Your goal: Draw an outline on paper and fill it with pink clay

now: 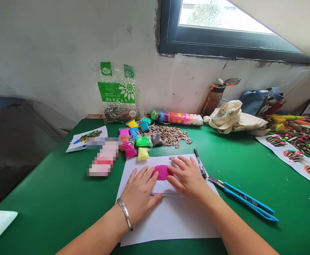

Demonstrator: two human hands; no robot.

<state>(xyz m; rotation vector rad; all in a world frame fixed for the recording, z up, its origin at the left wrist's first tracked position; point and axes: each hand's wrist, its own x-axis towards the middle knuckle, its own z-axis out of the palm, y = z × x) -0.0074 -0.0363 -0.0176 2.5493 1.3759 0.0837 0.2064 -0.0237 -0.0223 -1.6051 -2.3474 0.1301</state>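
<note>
A flat oval of magenta modelling clay (162,173) lies on white paper (181,221) in front of me. My left hand (142,189) rests with fingers stretched out, their tips touching the clay's left edge. On the other side, my right hand (188,175) lies flat with spread fingers, its fingertips at the clay's right edge. A single sunflower seed (172,158) sits on the paper just above the clay. Close to my right hand are a black pen (199,163) and a blue utility knife (246,200).
Behind the paper lie several bagged clay pieces (143,141) and a pile of sunflower seeds (174,136). A seed bag (119,94) leans on the wall. Farther right are a bottle (213,99), a cloth bag (227,115) and decorated paper (285,150). A pixelated object (104,159) lies left.
</note>
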